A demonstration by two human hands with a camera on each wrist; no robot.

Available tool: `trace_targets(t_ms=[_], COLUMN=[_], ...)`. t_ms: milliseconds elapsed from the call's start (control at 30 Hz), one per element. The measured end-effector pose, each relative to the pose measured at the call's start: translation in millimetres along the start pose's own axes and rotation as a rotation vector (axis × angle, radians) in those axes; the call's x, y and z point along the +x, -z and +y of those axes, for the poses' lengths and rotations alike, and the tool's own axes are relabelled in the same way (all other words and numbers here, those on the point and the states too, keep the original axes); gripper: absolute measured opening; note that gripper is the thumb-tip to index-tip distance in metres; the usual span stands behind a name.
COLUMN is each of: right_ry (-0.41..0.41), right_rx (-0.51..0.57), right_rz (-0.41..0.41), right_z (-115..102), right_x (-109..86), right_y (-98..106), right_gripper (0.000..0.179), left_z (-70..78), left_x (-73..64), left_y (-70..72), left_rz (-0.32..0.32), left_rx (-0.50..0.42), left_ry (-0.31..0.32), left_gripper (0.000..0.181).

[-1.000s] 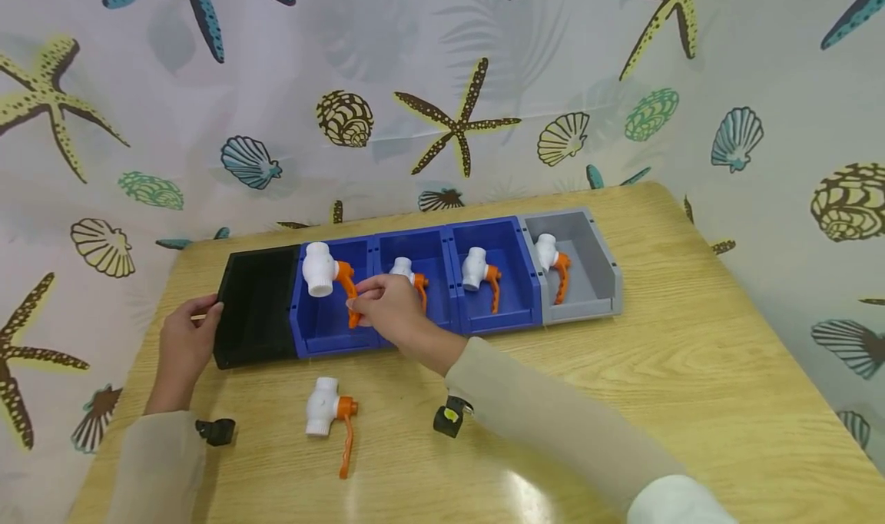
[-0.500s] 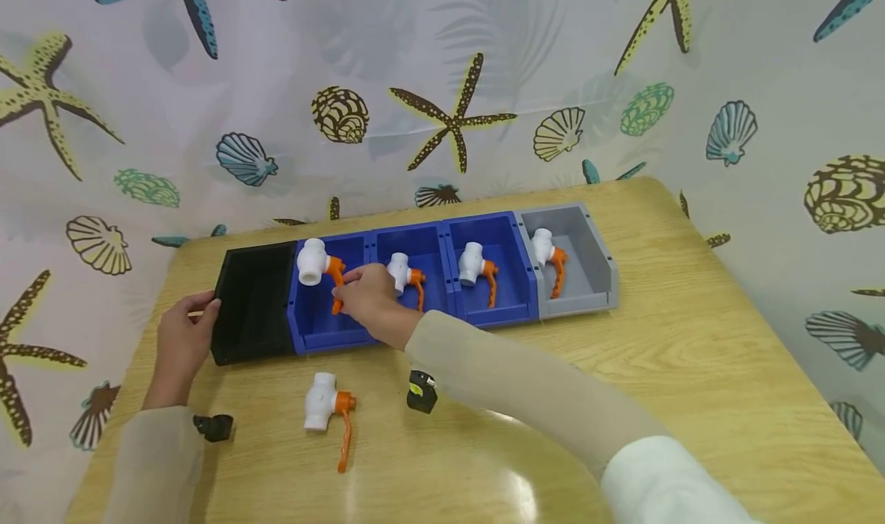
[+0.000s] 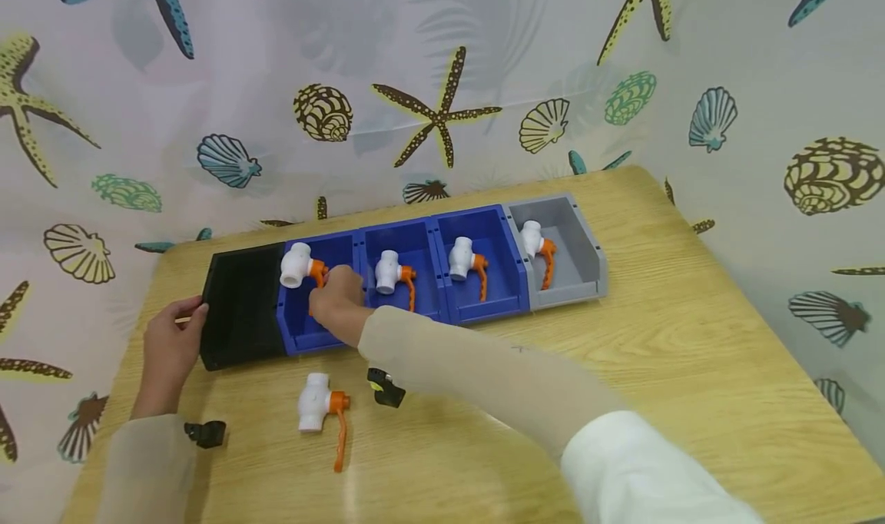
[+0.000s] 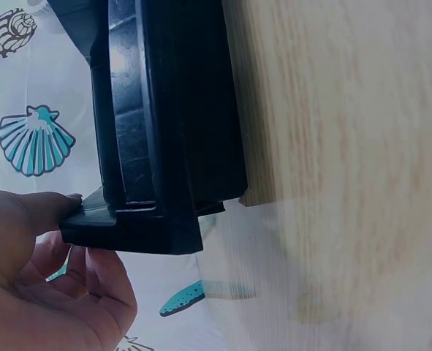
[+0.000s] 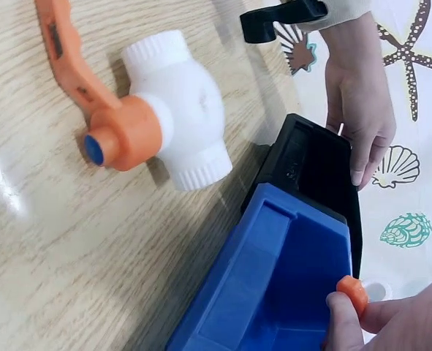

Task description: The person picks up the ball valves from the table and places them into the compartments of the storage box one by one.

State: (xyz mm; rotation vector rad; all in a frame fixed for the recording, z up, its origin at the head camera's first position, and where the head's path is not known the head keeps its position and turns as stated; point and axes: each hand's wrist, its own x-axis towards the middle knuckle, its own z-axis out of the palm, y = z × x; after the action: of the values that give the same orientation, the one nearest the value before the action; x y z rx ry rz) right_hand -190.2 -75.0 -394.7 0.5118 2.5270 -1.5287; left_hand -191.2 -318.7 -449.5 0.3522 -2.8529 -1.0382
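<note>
My right hand (image 3: pixel 339 301) pinches the orange lever of a white ball valve (image 3: pixel 296 265) at the leftmost blue bin (image 3: pixel 304 338). The white body is near that bin's back left; I cannot tell whether it touches the bin. In the right wrist view, the thumb and a finger grip the lever's orange tip (image 5: pixel 353 292). With its thumb on the rim and fingers below, my left hand (image 3: pixel 169 343) grips the left wall of the black bin (image 4: pixel 150 227). Another ball valve (image 3: pixel 314 402) lies on the table in front of the bins, its orange lever pointing toward me.
To the right, the middle blue bin (image 3: pixel 422 240), the right blue bin (image 3: pixel 494 232) and a grey bin (image 3: pixel 574 270) stand in one row. Each of these contains an orange-levered valve. The wooden table (image 3: pixel 664 339) meets a patterned cloth (image 3: pixel 387 32) behind the row.
My right hand has moved left with the ball valve, which now sits lower toward the leftmost blue bin. The middle blue bin's valve is more fully exposed. My left hand keeps its grip.
</note>
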Motion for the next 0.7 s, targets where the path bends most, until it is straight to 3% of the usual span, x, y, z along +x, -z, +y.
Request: trace_targets(t_ms=[300, 467, 567, 700], right_ry=[-0.024, -0.153, -0.234, -0.261], right_rx=[0.169, 0.268, 0.334, 0.36], right_rz=[0.123, 0.151, 0.157, 0.185], right_z=[10, 9, 9, 9], right_x=[-8.8, -17.8, -19.7, -16.7], right_y=[-20, -26, -30, -35], right_gripper=[0.008, 0.001, 0.006, 0.006], left_z=[-1.1, -2.4, -1.9, -0.6], left_x=[-4.2, -2.6, -1.0, -0.1], left_y=[-0.4, -1.0, -0.9, -1.8], left_rz=[0.007, 0.011, 0.007, 0.011], left_rx=[-0.003, -0.001, 0.001, -0.001], left_ry=[0.019, 0.012, 0.009, -0.001], left_gripper=[0.047, 0.048, 0.049, 0.048])
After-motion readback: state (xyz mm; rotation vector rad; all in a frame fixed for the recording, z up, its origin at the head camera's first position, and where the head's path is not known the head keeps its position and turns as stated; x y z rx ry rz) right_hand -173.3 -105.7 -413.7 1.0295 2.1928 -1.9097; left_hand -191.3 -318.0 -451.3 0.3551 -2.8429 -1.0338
